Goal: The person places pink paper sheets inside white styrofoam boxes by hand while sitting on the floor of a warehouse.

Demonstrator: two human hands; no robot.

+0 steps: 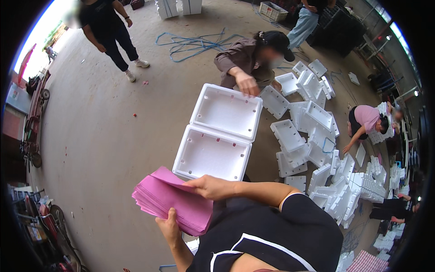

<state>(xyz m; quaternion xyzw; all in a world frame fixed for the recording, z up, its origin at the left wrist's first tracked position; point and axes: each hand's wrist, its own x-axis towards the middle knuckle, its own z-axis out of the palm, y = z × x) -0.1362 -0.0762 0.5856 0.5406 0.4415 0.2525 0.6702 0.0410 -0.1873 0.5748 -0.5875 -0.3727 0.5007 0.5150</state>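
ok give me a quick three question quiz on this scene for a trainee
1. True or false: the person's left hand supports the stack of pink paper sheets from below.
2. Which hand rests on top of the stack? A) right hand B) neither hand
3. Fill in: the two large white foam trays on the concrete floor lie ____ each other, long edges touching.

Key: 1 true; 2 A; 3 beside. Extra note: a co-worker's hand touches the far tray's rim, and smaller foam boxes are piled to the right.
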